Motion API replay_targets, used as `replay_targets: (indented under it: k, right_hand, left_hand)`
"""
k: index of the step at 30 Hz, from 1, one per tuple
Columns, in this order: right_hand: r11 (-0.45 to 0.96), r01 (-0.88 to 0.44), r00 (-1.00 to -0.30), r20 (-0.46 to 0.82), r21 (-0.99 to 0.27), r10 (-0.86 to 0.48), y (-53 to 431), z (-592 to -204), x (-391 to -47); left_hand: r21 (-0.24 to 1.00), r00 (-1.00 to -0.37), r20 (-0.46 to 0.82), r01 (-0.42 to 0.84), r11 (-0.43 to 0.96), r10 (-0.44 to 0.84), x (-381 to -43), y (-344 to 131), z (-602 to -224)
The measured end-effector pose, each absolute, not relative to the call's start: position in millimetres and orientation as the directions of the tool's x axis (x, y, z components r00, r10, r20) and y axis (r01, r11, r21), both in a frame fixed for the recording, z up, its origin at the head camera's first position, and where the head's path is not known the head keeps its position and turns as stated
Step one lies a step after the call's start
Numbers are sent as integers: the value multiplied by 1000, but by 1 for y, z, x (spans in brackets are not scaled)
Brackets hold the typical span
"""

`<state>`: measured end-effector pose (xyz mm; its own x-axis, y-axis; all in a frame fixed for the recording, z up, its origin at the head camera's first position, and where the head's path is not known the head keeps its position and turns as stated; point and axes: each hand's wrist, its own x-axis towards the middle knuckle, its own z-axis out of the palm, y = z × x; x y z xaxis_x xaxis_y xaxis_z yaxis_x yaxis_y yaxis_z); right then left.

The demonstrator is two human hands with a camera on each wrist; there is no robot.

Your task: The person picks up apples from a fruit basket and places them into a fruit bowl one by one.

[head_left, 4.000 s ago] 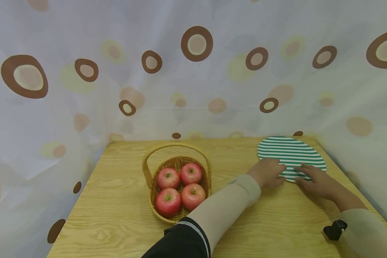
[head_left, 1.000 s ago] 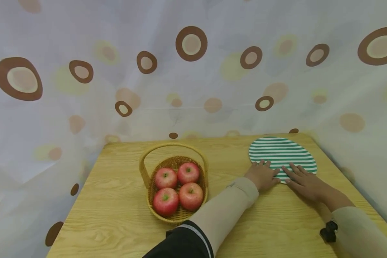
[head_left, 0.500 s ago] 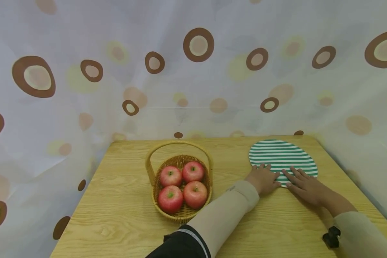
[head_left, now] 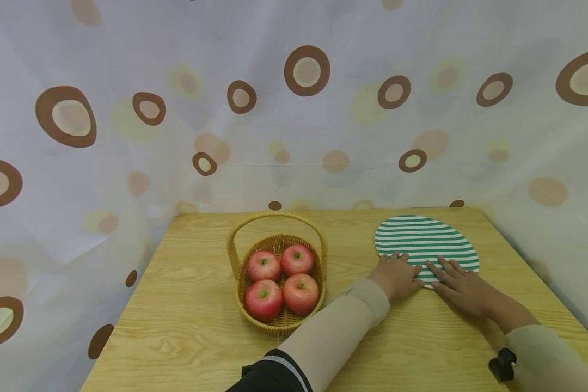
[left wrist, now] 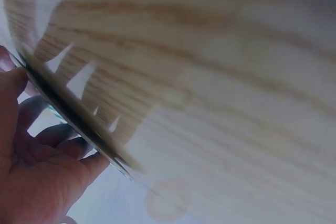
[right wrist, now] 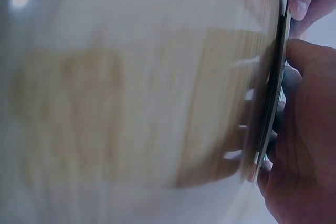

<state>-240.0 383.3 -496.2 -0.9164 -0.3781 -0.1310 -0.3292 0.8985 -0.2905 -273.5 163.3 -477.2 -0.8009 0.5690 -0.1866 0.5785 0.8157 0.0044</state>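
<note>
A round placemat [head_left: 421,237] with green and white stripes lies flat at the back right of the wooden table in the head view. My left hand [head_left: 397,277] rests palm down on its near edge, fingers extended over the stripes. Beside it, my right hand [head_left: 463,288] lies on the near right part with spread, straight fingers. The two thumbs point toward each other near the front rim. The left wrist view shows the left hand [left wrist: 44,166] along the mat's thin edge [left wrist: 68,111]. Fingers of the right hand [right wrist: 310,129] line that edge in the right wrist view.
A wicker basket [head_left: 242,310] with a tall arched handle stands left of the hands. Several red apples [head_left: 301,294] sit inside it. My left sleeve [head_left: 333,332] passes close by its right side. A patterned curtain [head_left: 294,130] walls in the table [head_left: 176,305].
Over these seconds the placemat has shifted left and a little nearer to me, with both hands on it. The left fingers have straightened out over it. The basket and apples stay put.
</note>
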Motion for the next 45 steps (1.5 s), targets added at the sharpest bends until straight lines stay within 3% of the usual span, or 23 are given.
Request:
replay_targets:
  k: [20, 45]
  right_hand:
    - [875, -380, -893, -126, -299, -431, 359, -490, -226]
    - [848, -438, -876, -73, -299, -478, 331, -492, -209]
  left_hand:
    - [65, -817, -183, 546, 835, 548, -255, 141, -478]
    - [52, -831, -171, 529, 847, 529, -225, 113, -470]
